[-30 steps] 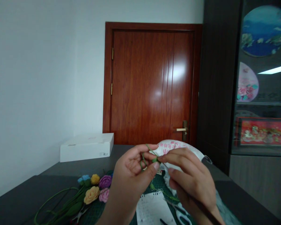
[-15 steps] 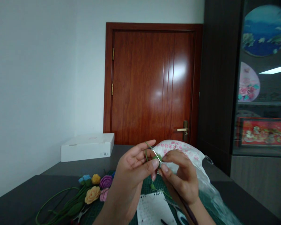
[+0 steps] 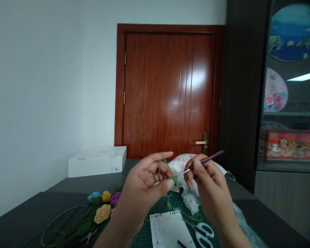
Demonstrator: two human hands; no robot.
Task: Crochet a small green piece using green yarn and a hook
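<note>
My left hand (image 3: 147,184) is raised over the table and pinches a small green crochet piece (image 3: 173,179) between thumb and fingers. Green yarn (image 3: 160,166) loops over its index finger. My right hand (image 3: 209,181) grips a crochet hook (image 3: 205,159) with a dark handle. The hook's metal tip points left into the green piece.
On the dark table lie crocheted flowers with green stems (image 3: 102,213), a white box (image 3: 97,165), a notepad (image 3: 169,230), white-handled scissors (image 3: 202,233), a green cutting mat (image 3: 144,236) and a printed plastic bag (image 3: 184,162). A wooden door (image 3: 167,93) stands behind, a cabinet (image 3: 289,86) at right.
My right hand has turned, so the hook's handle now points up and to the right instead of down past the wrist. The left hand keeps its pinch on the green piece.
</note>
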